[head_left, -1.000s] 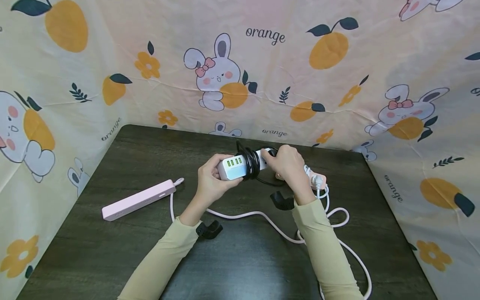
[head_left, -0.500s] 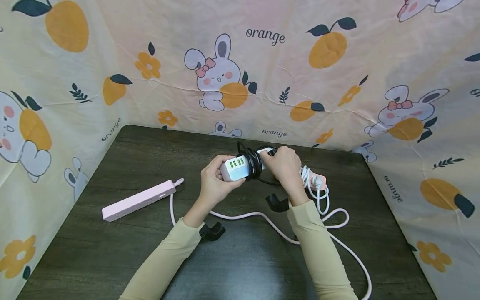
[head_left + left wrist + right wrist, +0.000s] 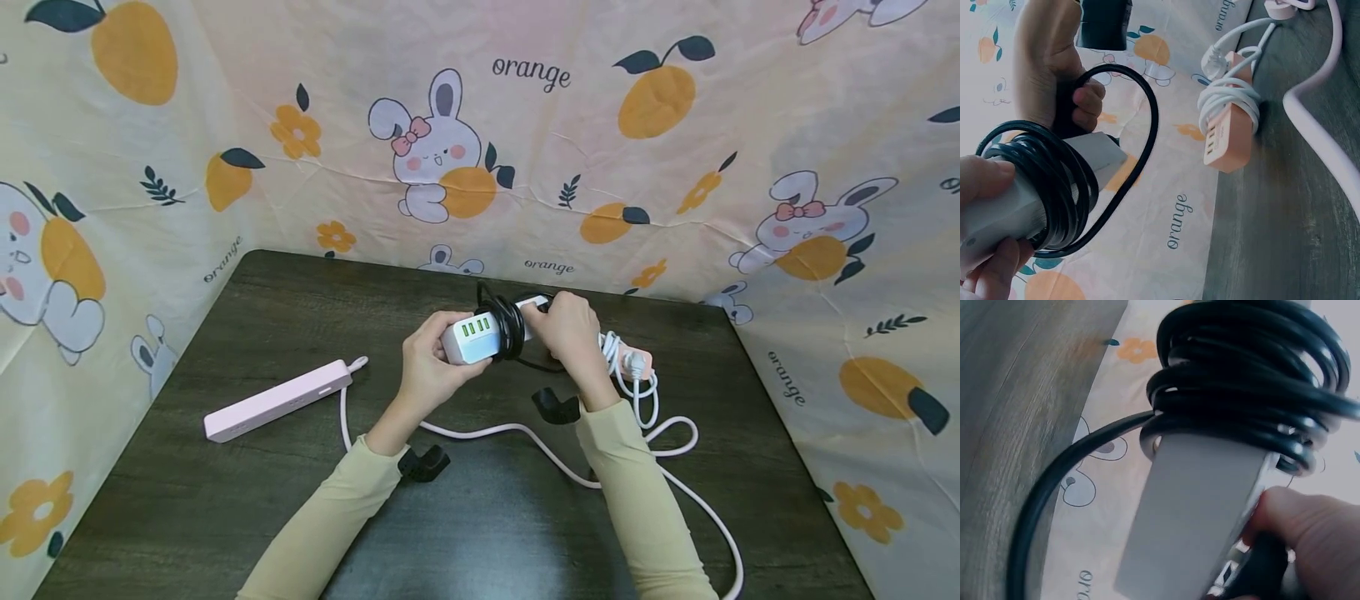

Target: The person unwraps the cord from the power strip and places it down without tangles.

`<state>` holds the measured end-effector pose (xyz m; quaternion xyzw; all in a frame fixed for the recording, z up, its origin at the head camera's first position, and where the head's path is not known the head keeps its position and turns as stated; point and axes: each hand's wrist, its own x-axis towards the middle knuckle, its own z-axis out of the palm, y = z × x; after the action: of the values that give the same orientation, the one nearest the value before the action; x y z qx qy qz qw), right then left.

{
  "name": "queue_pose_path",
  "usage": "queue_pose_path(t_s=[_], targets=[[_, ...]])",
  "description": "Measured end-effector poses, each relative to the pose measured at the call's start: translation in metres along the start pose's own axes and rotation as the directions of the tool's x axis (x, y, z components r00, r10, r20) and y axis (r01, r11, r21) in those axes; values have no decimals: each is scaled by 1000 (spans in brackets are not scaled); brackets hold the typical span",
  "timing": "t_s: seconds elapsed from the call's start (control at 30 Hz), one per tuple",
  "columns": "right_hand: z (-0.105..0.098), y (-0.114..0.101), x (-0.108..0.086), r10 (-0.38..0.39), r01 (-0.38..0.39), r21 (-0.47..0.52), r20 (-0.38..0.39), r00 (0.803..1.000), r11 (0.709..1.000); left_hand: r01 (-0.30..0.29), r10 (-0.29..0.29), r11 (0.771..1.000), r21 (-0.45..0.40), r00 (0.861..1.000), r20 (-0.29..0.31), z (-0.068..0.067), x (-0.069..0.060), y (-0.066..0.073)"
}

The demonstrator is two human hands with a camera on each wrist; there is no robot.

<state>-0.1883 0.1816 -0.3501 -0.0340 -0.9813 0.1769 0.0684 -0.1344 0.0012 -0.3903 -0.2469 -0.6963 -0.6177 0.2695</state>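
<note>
Here, left hand (image 3: 431, 365) grips white power strip (image 3: 473, 338); right hand (image 3: 573, 335) pinches black plug (image 3: 1261, 569).

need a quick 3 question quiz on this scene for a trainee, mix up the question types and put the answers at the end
1. Multiple choice: what is wound around the white power strip?
A) white tape
B) black cord
C) pink ribbon

2. True or false: the long pink power strip lies on the table, not held.

3. Short answer: which hand grips the end of the white power strip with the row of green ports?

Key:
1. B
2. True
3. The left hand
</note>
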Motion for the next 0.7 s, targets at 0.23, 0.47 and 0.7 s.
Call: queue_pose_path(t_s=[0.23,0.47,0.7], targets=[[2,3,2,45,-44,52,-13,999,998,50,-50,999,-18,999,-18,5,-6,-30],[4,4,4,14,-8,78,-66,998,997,24,-25,999,-40,1000,-15,6,-7,-40],[6,4,3,-58,67,87,-95,994,994,8,-8,1000,-25,1000,-13,5,-5,-37]])
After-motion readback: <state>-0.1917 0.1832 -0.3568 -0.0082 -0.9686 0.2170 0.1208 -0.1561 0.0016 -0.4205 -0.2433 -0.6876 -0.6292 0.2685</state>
